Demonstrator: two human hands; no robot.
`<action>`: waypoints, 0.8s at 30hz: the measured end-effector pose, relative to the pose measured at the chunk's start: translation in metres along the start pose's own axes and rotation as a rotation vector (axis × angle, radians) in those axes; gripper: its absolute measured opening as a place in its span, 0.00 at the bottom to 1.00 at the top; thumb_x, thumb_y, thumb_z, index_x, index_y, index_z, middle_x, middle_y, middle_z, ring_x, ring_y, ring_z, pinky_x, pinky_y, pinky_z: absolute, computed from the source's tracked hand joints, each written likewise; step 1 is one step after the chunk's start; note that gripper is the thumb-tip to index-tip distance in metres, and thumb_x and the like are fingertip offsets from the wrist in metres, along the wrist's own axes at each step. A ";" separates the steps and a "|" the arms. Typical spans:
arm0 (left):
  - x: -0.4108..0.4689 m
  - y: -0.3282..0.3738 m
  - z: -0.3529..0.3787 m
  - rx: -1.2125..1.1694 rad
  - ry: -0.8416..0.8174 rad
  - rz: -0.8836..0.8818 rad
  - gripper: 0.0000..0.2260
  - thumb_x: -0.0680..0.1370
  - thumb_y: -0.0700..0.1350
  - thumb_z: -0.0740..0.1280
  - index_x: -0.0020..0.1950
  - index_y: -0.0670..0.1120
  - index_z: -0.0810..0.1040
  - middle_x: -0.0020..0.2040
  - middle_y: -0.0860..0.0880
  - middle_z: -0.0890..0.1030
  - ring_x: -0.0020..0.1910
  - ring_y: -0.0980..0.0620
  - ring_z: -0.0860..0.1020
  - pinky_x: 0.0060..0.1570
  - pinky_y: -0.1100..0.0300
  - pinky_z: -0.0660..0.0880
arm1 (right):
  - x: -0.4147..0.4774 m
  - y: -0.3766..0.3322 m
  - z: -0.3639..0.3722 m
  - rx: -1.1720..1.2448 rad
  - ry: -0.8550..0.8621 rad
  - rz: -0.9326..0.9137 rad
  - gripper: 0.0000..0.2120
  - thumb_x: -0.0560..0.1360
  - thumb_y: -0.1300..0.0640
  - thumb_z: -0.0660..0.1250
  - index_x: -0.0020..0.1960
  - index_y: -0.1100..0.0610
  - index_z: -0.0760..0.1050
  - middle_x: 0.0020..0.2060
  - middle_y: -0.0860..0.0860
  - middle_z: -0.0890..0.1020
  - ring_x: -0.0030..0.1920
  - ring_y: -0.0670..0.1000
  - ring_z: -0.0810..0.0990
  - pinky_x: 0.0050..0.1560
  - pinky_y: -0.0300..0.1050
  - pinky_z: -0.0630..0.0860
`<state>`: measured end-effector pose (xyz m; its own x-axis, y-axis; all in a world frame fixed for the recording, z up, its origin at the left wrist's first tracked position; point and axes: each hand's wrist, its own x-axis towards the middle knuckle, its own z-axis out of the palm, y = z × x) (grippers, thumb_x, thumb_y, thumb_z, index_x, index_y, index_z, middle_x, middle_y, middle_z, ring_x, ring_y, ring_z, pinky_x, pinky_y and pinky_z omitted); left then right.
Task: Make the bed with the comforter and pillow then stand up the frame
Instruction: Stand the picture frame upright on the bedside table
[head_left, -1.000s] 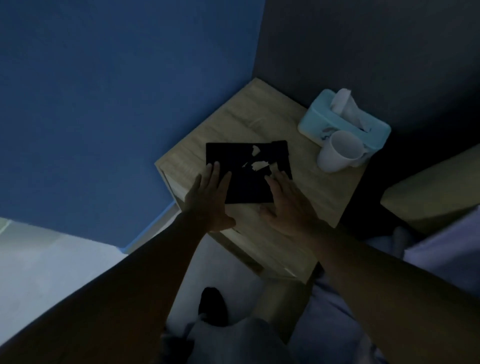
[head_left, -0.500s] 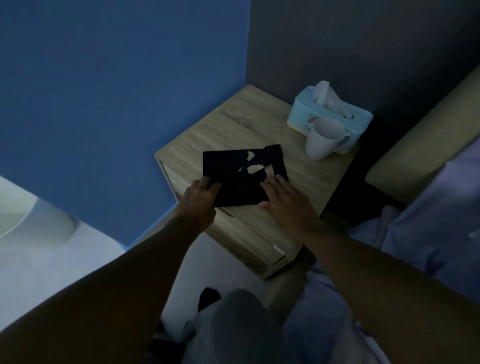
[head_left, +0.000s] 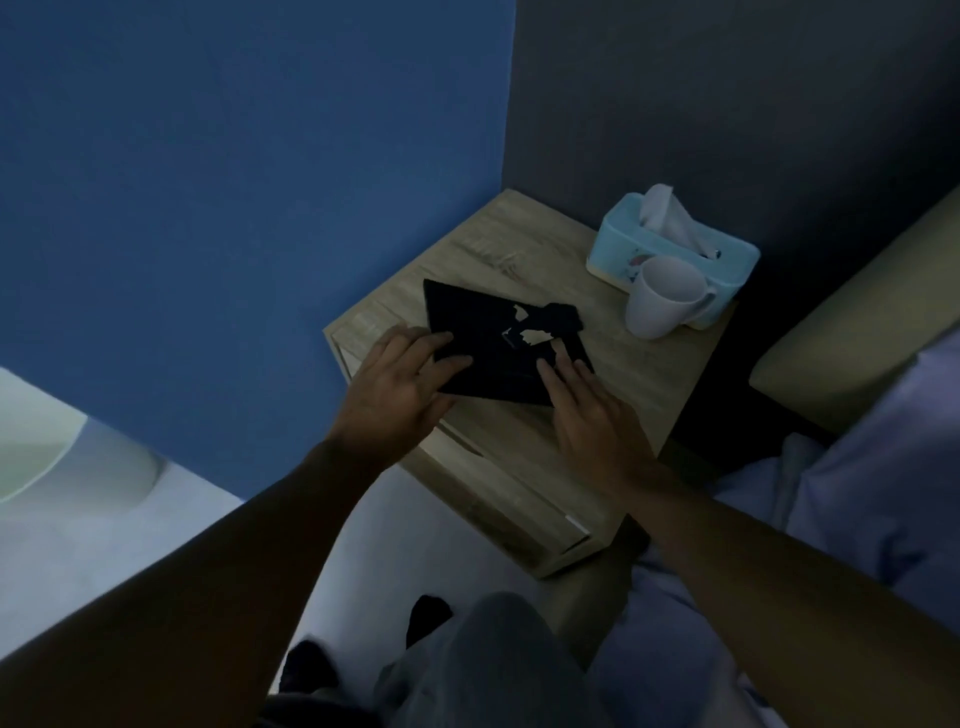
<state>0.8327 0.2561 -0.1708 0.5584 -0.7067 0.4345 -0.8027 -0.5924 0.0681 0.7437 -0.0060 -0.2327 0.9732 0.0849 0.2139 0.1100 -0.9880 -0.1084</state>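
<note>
A black picture frame (head_left: 483, 332) lies flat, back side up, on the wooden nightstand (head_left: 519, 244), turned like a diamond. Its stand flap (head_left: 558, 317) sits near the right corner. My left hand (head_left: 400, 389) holds the frame's near left edge, fingers on top and thumb at the edge below. The straight fingers of my right hand (head_left: 592, 415) rest on the frame's near right part. Pale blue bedding (head_left: 857, 467) covers the bed at the right.
A light blue tissue box (head_left: 618, 234) and a white mug (head_left: 660, 296) stand at the nightstand's back right. A blue wall is to the left, a dark wall behind. A beige padded piece (head_left: 857, 322) sits by the bed. My legs are below.
The frame has turned on the nightstand from nearly square to a diamond. My left hand shifted from curling at the near edge to lying over the left edge.
</note>
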 end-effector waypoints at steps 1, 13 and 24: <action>0.006 -0.001 -0.001 -0.030 0.002 -0.002 0.17 0.76 0.43 0.66 0.65 0.43 0.79 0.65 0.38 0.77 0.65 0.38 0.74 0.66 0.39 0.68 | 0.000 -0.001 -0.001 0.017 0.023 -0.010 0.25 0.84 0.56 0.50 0.80 0.55 0.57 0.76 0.60 0.66 0.74 0.62 0.69 0.55 0.59 0.81; 0.076 -0.024 -0.028 -0.150 -0.017 0.314 0.13 0.77 0.36 0.61 0.52 0.41 0.86 0.54 0.39 0.84 0.59 0.37 0.80 0.67 0.36 0.65 | 0.012 -0.004 -0.040 1.028 0.191 0.483 0.23 0.76 0.56 0.60 0.70 0.54 0.72 0.53 0.50 0.83 0.54 0.43 0.82 0.53 0.42 0.82; 0.099 -0.017 -0.056 -0.169 -0.106 0.426 0.10 0.75 0.33 0.67 0.52 0.42 0.86 0.49 0.44 0.85 0.53 0.42 0.81 0.56 0.41 0.78 | 0.073 -0.008 -0.043 1.844 0.021 1.210 0.07 0.79 0.64 0.64 0.54 0.63 0.78 0.57 0.58 0.82 0.53 0.53 0.81 0.51 0.44 0.78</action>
<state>0.8903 0.2178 -0.0789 0.1829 -0.9141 0.3618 -0.9830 -0.1760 0.0522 0.8049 0.0026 -0.1750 0.7026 -0.3114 -0.6398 -0.3450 0.6373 -0.6890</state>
